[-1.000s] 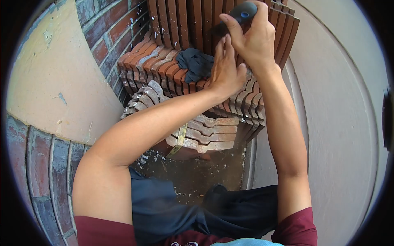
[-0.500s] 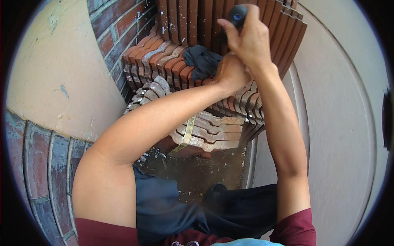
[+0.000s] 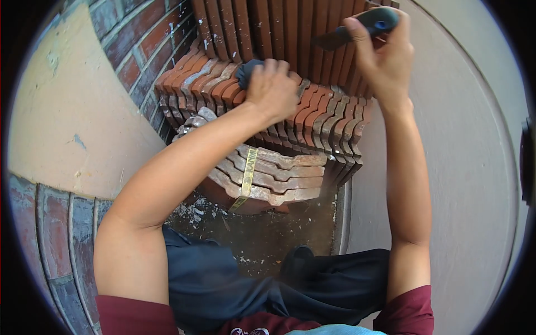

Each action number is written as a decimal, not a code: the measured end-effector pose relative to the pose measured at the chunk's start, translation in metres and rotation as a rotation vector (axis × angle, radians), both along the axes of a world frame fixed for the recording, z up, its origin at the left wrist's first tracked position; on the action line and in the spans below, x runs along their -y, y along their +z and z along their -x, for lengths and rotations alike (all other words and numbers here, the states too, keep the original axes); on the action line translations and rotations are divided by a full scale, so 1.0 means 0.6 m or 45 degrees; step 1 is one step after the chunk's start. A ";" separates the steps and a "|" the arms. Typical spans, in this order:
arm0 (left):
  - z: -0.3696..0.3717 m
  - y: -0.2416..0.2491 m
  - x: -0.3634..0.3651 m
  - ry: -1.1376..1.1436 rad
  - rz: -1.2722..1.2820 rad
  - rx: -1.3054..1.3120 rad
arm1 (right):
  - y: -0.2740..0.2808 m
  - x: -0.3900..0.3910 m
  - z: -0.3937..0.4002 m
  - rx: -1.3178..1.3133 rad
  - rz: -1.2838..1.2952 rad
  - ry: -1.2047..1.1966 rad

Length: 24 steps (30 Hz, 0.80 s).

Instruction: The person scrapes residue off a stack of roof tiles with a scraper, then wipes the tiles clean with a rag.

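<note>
In my right hand (image 3: 389,67) is a putty knife (image 3: 375,21) with a dark handle. Its blade points left, raised in front of the tall tiles at the back. My left hand (image 3: 272,92) is closed over a dark cloth (image 3: 246,72) on top of a row of clay roof tiles (image 3: 329,111). Most of the cloth is hidden under the fingers. Nearer to me, below my left forearm, lies a bundle of tiles (image 3: 296,173) with a yellow printed tape (image 3: 247,173) across it.
Long reddish tiles (image 3: 268,33) stand upright at the back. A brick wall (image 3: 131,61) and a cream plastered surface (image 3: 67,111) rise on the left. On the right runs a pale panel (image 3: 463,167). White flakes lie on the dark floor (image 3: 268,237).
My left hand has moved left from beside my right wrist onto the cloth, which lay loose before. My right hand has shifted right with the putty knife, whose blade now shows.
</note>
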<state>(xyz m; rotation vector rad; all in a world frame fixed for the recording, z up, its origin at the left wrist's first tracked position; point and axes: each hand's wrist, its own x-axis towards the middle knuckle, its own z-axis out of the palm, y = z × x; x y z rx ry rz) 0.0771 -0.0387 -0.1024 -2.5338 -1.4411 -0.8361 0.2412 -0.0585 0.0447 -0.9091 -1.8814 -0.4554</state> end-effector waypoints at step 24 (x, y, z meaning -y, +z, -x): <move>0.064 0.032 -0.128 -0.106 -0.633 0.410 | 0.008 0.021 -0.086 -0.258 -0.011 0.139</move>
